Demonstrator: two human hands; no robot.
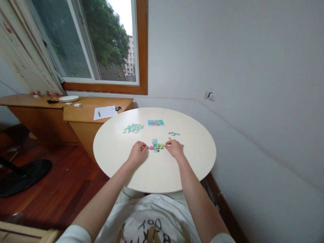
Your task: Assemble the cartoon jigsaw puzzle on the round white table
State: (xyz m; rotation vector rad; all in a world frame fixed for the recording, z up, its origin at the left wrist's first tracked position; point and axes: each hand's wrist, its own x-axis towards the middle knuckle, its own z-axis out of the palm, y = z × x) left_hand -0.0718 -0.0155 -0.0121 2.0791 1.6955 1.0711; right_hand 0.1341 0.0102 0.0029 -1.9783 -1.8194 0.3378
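Observation:
A partly joined jigsaw puzzle (155,145), with teal, pink and yellow parts, lies in the middle of the round white table. At its left edge, my left hand (138,152) is closed, thumb and fingers pinching a small puzzle piece close to the pink part. From the other side my right hand (174,147) reaches in, its fingertips pinched on a puzzle piece at the yellow part's edge. The print on both held pieces is too small to make out. Beyond the puzzle lies a reference picture (156,123) in matching colours.
Loose teal pieces (133,128) form a pile at the back left of the white table (113,158). A smaller group of mixed pieces (174,133) lies back right. Behind stands a wooden desk (83,114) with paper (105,113) and a white plate (69,98). A wall borders the right.

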